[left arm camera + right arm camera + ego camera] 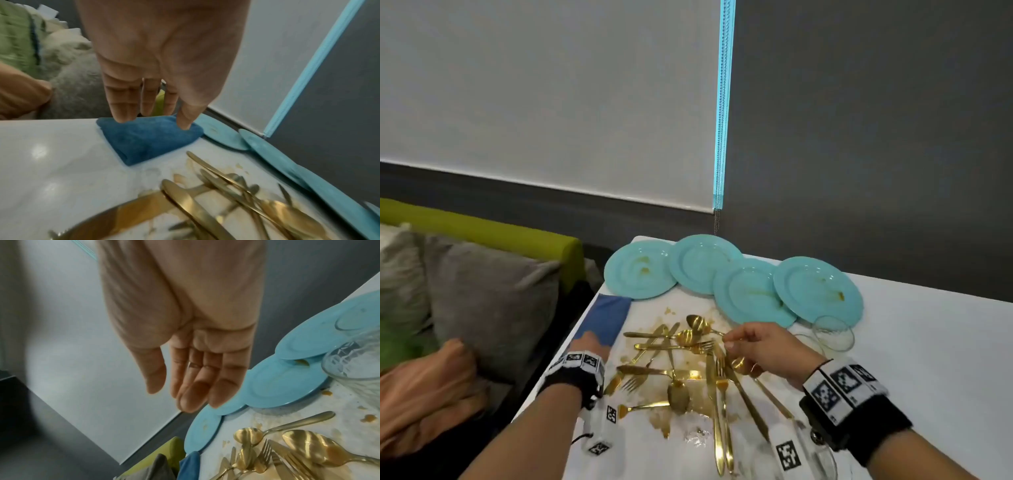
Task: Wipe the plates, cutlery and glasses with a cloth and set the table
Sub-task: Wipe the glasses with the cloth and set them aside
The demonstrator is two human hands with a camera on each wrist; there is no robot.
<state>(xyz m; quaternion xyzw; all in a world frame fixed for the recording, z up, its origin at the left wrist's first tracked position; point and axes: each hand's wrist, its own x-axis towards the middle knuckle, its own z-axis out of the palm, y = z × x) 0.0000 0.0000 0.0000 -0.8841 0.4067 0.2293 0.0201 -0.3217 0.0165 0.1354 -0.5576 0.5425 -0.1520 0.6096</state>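
Note:
Several dirty teal plates (753,291) overlap in a row at the back of the white table (928,342). In front of them lies a heap of gold cutlery (681,363) among brown stains. A folded blue cloth (607,318) sits at the table's left edge. My left hand (585,342) reaches it with straight fingers. In the left wrist view its fingertips (123,118) touch the cloth (148,142). My right hand (736,342) hovers over the cutlery close to a spoon handle. The right wrist view shows this hand (174,395) relaxed and holding nothing, above the spoons (308,447) and plates (283,386).
One clear glass (832,332) stands right of the cutlery, in front of the plates, and another glass (815,455) is near my right forearm. A green sofa with a grey cushion (489,291) adjoins the table's left edge. A blind cord (717,219) hangs behind the plates.

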